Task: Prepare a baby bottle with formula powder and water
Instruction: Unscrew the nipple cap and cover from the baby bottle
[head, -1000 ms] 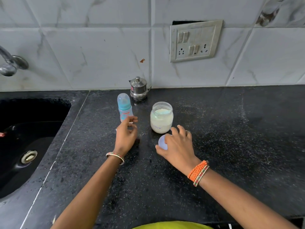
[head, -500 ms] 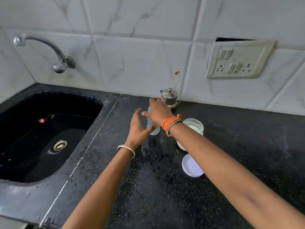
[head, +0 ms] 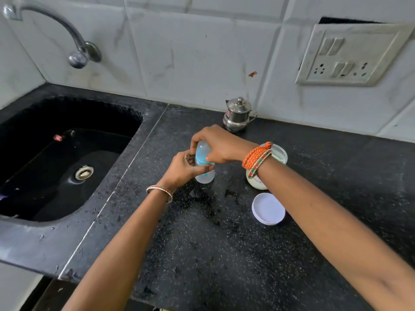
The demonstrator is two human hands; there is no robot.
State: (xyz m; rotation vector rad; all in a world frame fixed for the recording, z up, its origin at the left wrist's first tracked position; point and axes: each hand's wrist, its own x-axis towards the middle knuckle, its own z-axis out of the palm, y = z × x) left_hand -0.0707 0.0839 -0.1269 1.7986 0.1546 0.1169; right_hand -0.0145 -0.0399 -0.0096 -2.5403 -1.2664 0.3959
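A small clear-blue baby bottle [head: 204, 163] stands upright on the black speckled counter [head: 224, 243]. My left hand [head: 183, 169] wraps its lower body from the left. My right hand [head: 221, 143] grips its cap from above. To the right stands an open glass jar of white formula powder [head: 279, 153], partly hidden behind my right wrist. Its white lid [head: 268, 208] lies flat on the counter in front of it.
A small lidded steel pot [head: 237, 115] stands against the tiled wall behind the bottle. A black sink [head: 65, 158] with a drain lies to the left, under a curved tap [head: 74, 41]. A switch and socket plate [head: 350, 57] is on the wall at right.
My right hand let go of the jar lid, crossed to the bottle and closed on its cap. My left hand closed around the bottle's body. The view swung left toward the sink.
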